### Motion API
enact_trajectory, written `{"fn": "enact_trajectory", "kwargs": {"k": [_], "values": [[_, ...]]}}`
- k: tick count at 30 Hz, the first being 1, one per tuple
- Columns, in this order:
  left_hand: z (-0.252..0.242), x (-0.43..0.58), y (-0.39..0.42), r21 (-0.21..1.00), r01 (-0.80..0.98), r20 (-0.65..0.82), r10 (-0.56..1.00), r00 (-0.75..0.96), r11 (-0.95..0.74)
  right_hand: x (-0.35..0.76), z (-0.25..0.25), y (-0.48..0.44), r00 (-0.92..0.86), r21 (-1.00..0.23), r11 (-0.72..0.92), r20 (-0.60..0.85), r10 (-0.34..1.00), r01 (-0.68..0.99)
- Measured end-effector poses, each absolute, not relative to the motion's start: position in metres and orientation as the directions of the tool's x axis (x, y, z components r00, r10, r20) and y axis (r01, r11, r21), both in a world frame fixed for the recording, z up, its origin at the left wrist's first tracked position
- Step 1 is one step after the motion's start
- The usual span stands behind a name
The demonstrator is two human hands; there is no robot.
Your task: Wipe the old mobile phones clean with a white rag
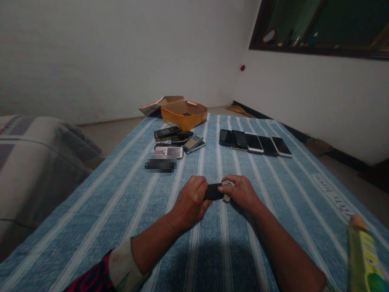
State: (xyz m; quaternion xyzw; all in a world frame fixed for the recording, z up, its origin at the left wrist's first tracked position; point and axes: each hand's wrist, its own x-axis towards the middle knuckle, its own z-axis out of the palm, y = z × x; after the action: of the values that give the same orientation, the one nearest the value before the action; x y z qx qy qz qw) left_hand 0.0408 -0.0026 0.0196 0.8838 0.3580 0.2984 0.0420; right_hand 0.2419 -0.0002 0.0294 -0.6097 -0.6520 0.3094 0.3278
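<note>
A small black phone (213, 192) is held just above the striped blue cloth, between both hands. My left hand (191, 198) is closed around its left end. At its right end my right hand (241, 191) pinches a crumpled pale cloth (227, 190) against the phone, thumb on top. Beyond the left hand lies a loose group of older phones, among them a silver keypad phone (169, 152) and a blue-grey keypad phone (193, 142). Farther right, several smartphones rest side by side in a row, with a white-edged smartphone (281, 146) at its right end.
An open orange cardboard box (184, 115) with its lid beside it stands at the far end of the striped cloth (121, 194). A bottle of yellowish liquid (363, 259) is at the near right. A covered piece of furniture (39, 170) stands on the left; walls rise behind.
</note>
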Motion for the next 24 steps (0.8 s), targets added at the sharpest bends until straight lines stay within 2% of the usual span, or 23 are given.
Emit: {"fn": "enact_trajectory", "kwargs": {"k": [6,12,20,24], "values": [[0.0171,0.0405,-0.0007,0.296,0.607,0.494,0.662,0.564,-0.738,0.2433,0.0288,0.0003,-0.048,-0.815,0.058,0.037,0.998,0.577],[0.0170,0.0398,0.0004,0.327,0.608,0.469,0.683,0.560,-0.724,0.2422,0.0291,-0.0003,-0.055,-0.772,0.093,0.075,0.996,0.629],[0.0191,0.0397,0.0003,0.324,0.605,0.476,0.678,0.560,-0.727,0.2454,0.0254,0.0007,-0.068,-0.825,0.072,0.041,0.997,0.561],[0.0177,0.0393,0.0011,0.327,0.600,0.476,0.676,0.563,-0.730,0.2447,0.0254,0.0006,-0.051,-0.809,0.077,0.058,0.997,0.583]]}}
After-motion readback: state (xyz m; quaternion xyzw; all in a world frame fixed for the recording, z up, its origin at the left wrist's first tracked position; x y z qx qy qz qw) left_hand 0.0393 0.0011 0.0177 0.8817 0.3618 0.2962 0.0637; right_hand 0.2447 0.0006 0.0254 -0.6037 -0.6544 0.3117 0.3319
